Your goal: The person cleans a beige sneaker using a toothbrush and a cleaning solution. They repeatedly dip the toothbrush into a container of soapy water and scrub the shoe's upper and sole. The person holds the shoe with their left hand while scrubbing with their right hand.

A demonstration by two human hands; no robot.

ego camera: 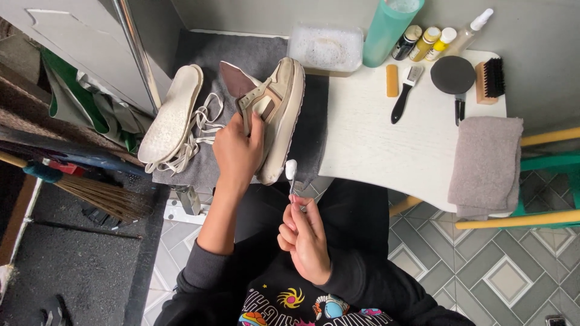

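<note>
My left hand point(238, 152) grips a beige sneaker point(279, 108) by its side, holding it on edge over a dark grey mat point(314, 121), sole facing right. My right hand point(305, 238) pinches a small brush point(291, 172) whose foamy white head sits just below the toe of the sneaker's sole. Left of the shoe lie a pale insole point(171, 115) and a tangle of white laces point(202, 130).
On the white table point(386, 151): a clear tub of soapy water point(327, 48), a teal bottle point(389, 30), small bottles point(429, 42), a spray bottle point(471, 30), a yellow block point(392, 80), brushes point(405, 93), a black pad point(453, 75), a folded grey towel point(486, 163). A broom point(90, 193) lies at left.
</note>
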